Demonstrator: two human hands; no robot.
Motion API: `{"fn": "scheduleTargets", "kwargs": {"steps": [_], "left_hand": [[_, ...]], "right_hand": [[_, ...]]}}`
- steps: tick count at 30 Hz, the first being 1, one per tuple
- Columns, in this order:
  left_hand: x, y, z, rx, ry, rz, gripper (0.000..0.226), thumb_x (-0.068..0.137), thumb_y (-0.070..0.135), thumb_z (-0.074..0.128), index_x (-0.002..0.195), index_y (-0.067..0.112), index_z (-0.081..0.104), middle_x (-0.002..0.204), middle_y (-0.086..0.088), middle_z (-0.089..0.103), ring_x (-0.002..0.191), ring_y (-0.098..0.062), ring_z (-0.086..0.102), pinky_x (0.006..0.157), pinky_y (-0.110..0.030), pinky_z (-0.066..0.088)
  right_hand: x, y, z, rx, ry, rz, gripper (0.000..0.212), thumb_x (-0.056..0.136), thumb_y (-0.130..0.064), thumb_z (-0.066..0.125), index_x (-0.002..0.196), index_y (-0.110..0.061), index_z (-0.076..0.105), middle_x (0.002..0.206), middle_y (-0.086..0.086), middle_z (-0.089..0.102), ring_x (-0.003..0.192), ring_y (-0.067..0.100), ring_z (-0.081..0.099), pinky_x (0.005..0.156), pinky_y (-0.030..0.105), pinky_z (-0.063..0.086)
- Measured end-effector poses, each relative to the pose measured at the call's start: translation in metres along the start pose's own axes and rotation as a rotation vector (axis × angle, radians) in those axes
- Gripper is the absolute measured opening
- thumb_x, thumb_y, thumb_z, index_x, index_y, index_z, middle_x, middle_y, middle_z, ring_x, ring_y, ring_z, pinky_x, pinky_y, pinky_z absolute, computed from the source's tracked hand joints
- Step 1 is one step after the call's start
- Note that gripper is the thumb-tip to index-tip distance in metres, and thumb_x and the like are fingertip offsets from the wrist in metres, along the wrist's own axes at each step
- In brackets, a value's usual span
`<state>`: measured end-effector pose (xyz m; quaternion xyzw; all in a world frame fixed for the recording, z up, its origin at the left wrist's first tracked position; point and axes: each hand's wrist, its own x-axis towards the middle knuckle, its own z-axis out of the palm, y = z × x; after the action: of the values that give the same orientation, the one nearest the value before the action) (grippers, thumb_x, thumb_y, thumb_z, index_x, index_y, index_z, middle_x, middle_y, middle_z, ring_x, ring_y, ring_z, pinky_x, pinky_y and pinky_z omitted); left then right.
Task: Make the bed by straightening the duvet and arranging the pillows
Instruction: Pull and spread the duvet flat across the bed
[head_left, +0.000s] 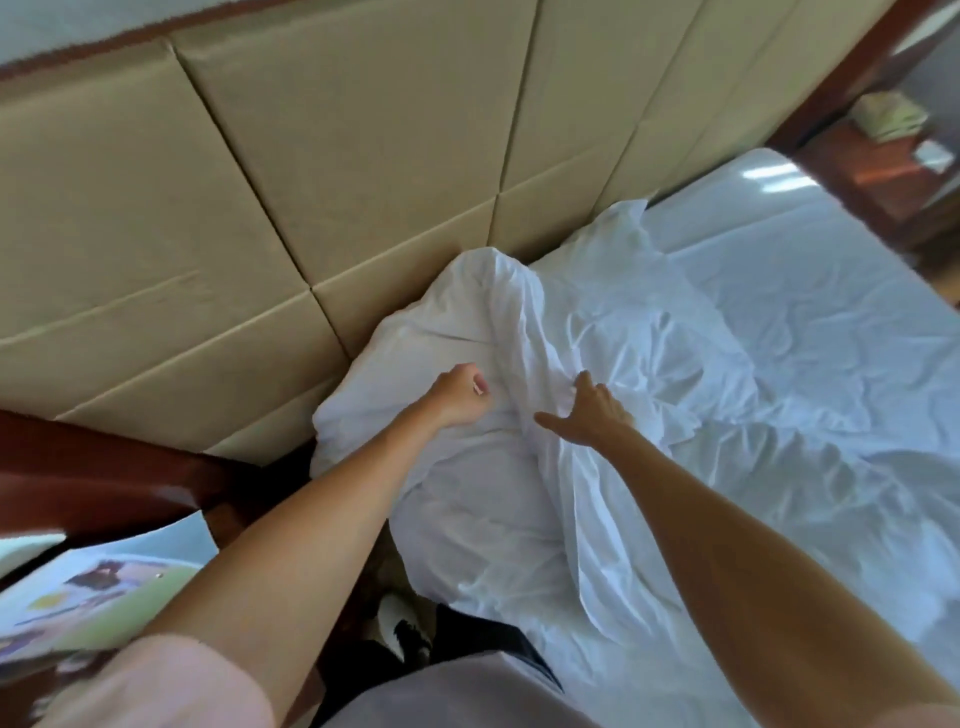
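A white pillow (415, 332) lies at the head of the bed against the padded headboard, partly covered by the rumpled white duvet (613, 332). My left hand (460, 395) is closed in a fist on the pillow's fabric. Just to its right, my right hand (589, 410) rests flat on a duvet fold with fingers spread, pressing the cloth. Beyond the hands a second white pillow corner (623, 218) pokes out near the headboard. The white sheet (810, 270) stretches to the right, wrinkled.
The beige padded headboard (260, 182) fills the upper left. A dark wooden nightstand (119, 478) with a printed sheet (104, 587) stands at lower left. Another wooden bedside unit (893, 171) is at the far right. My shoe (405, 629) shows on the floor beside the bed.
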<state>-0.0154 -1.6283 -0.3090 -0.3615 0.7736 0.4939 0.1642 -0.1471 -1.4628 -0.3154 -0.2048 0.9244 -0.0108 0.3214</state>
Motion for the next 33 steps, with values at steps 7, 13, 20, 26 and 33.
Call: {"fn": "scheduleTargets", "kwargs": {"steps": [7,13,20,26,33], "left_hand": [[0.021,0.032,0.086,-0.466,-0.178,-0.341,0.039,0.086,0.045,0.070,0.107,0.018,0.051,0.097,-0.004,0.057,0.086,-0.026,0.059,0.074,-0.041,0.056],[0.037,0.043,0.115,-0.610,-0.273,-0.482,0.075,0.059,0.063,0.080,0.115,0.015,0.064,0.115,-0.008,0.066,0.103,-0.030,0.064,0.069,-0.045,0.059],[0.061,0.127,0.100,-0.717,0.110,-0.197,0.022,0.087,0.016,0.059,0.105,0.004,0.063,0.097,-0.014,0.068,0.079,-0.026,0.068,0.063,-0.035,0.058],[0.086,0.206,0.073,-0.773,0.170,-0.067,0.041,0.078,0.026,0.060,0.115,0.008,0.056,0.114,-0.010,0.067,0.102,-0.028,0.067,0.090,-0.047,0.057],[0.123,0.251,0.055,-0.874,0.209,-0.098,0.046,0.088,0.020,0.064,0.131,0.010,0.052,0.114,-0.008,0.063,0.085,-0.019,0.061,0.055,-0.026,0.049]], "right_hand": [[0.009,0.039,0.069,0.212,-0.112,0.067,0.092,0.083,-0.057,0.065,0.150,-0.006,0.027,0.147,0.015,0.043,0.135,0.033,0.044,0.107,0.044,0.040],[0.008,0.046,0.060,0.240,-0.018,-0.111,0.036,0.098,-0.035,0.048,0.128,-0.016,0.050,0.119,0.016,0.063,0.109,0.039,0.060,0.083,0.046,0.050],[0.009,0.052,-0.026,0.472,0.250,-0.169,0.032,0.092,-0.040,0.059,0.109,-0.014,0.049,0.100,0.009,0.069,0.095,0.034,0.062,0.073,0.039,0.045],[0.013,0.078,-0.070,0.496,0.407,0.062,0.067,0.080,-0.075,0.052,0.116,-0.019,0.052,0.108,0.002,0.063,0.104,0.026,0.058,0.089,0.040,0.046],[0.025,0.128,-0.048,0.531,0.439,0.271,0.055,0.096,-0.059,0.043,0.101,-0.008,0.064,0.097,0.016,0.070,0.095,0.039,0.064,0.076,0.043,0.049]]}}
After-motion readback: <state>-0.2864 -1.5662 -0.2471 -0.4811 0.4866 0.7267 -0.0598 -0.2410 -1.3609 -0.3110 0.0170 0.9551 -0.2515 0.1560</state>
